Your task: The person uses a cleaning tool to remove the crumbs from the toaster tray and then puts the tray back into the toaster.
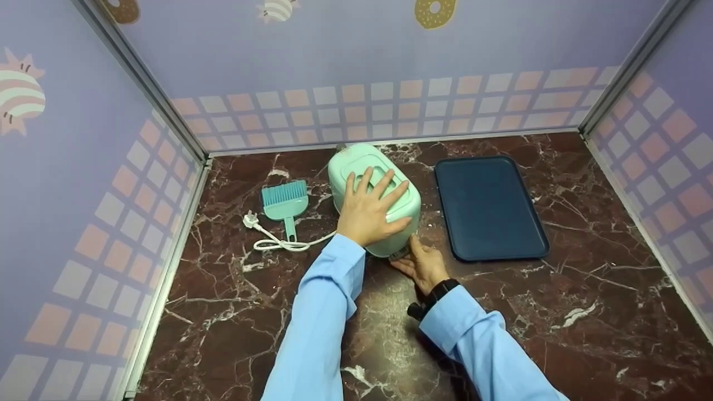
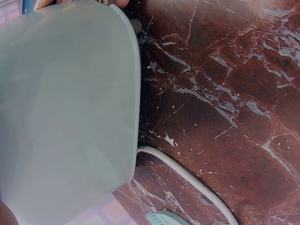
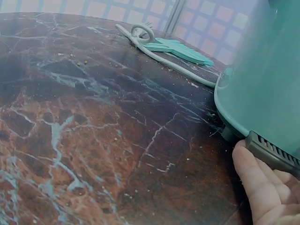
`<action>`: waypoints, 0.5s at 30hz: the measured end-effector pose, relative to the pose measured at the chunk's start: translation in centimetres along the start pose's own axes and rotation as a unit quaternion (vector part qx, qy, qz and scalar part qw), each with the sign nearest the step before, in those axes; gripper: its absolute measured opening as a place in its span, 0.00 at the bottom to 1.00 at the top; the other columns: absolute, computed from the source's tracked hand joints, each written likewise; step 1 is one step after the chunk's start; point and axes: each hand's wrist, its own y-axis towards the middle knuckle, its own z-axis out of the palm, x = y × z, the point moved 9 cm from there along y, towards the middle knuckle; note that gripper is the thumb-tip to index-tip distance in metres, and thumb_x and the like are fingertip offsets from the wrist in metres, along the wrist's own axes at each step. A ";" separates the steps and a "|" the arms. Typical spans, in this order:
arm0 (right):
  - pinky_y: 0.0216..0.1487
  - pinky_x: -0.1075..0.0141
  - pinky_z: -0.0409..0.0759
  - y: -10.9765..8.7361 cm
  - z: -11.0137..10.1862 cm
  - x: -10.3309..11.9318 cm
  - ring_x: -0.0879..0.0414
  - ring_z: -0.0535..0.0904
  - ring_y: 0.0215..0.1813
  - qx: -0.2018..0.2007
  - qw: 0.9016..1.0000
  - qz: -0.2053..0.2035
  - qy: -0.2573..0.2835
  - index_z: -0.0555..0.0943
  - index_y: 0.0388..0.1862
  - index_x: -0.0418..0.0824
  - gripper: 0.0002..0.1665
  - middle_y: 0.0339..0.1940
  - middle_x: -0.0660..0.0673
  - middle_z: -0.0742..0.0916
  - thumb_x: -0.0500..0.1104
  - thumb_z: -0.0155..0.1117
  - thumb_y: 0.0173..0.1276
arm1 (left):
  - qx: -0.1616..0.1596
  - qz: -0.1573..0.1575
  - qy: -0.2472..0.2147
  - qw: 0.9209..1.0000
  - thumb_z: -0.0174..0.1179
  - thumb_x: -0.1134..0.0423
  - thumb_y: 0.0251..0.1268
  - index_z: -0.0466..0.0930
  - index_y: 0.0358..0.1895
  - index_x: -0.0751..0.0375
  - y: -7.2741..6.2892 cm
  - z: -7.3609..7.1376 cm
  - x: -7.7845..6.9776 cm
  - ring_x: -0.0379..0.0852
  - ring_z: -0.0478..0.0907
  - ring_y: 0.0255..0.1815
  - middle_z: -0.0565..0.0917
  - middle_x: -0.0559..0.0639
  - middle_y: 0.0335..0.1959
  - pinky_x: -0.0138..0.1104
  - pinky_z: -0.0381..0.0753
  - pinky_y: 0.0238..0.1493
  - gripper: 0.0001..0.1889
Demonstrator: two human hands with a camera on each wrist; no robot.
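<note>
A mint-green toaster (image 1: 348,159) stands upright with slots in its top. My left hand (image 1: 372,209) lies over the top with fingers spread, pressing on it. In the right wrist view, a dark ridged tab (image 3: 272,152) juts from the toaster's lower edge. My right hand (image 1: 426,264) holds that tab at the near end, thumb above and fingers (image 3: 262,187) beneath it. The left wrist view shows mostly the toaster's smooth side (image 2: 70,103). How far the tab extends under the body is hidden.
Left of the toaster lies a teal hand brush (image 1: 285,200). The toaster's white cord (image 1: 273,243) loops near its handle and ends in a plug (image 1: 250,220). A dark blue tray (image 1: 490,206) lies to the right. Crumbs dot the marbled tabletop (image 2: 211,117); patterned walls enclose it.
</note>
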 end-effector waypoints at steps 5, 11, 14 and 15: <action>0.51 0.54 0.90 0.0 0.0 -0.1 0.44 0.89 0.42 -0.006 1.000 0.001 -0.001 0.71 0.67 0.23 0.33 0.44 0.31 0.87 0.51 0.52 0.81 | 0.005 -0.003 0.003 1.000 0.47 0.23 0.66 0.61 0.79 0.31 0.0 0.2 0.1 0.63 0.56 0.80 0.62 0.46 0.81 0.65 0.47 0.80 0.40; 0.48 0.53 0.91 0.0 0.0 -0.1 0.43 0.89 0.40 -0.021 1.000 0.007 0.000 0.72 0.66 0.24 0.33 0.45 0.30 0.87 0.52 0.56 0.79 | -0.003 -0.003 0.007 1.000 0.48 0.23 0.65 0.61 0.79 0.31 0.0 0.2 0.3 0.63 0.57 0.80 0.63 0.46 0.80 0.66 0.48 0.80 0.40; 0.45 0.53 0.92 0.0 0.0 -0.1 0.43 0.89 0.35 -0.029 0.999 0.012 0.002 0.74 0.63 0.24 0.32 0.42 0.31 0.88 0.52 0.59 0.78 | -0.006 -0.006 0.009 1.000 0.48 0.23 0.65 0.62 0.79 0.31 -0.1 0.1 0.5 0.63 0.57 0.80 0.63 0.45 0.80 0.66 0.49 0.80 0.40; 0.44 0.52 0.92 -0.1 0.0 -0.1 0.43 0.89 0.34 -0.032 0.999 0.014 0.002 0.74 0.62 0.24 0.31 0.41 0.31 0.88 0.51 0.60 0.78 | -0.005 -0.008 0.009 1.000 0.48 0.23 0.65 0.62 0.79 0.31 -0.1 0.1 0.6 0.63 0.57 0.80 0.63 0.45 0.80 0.66 0.49 0.80 0.40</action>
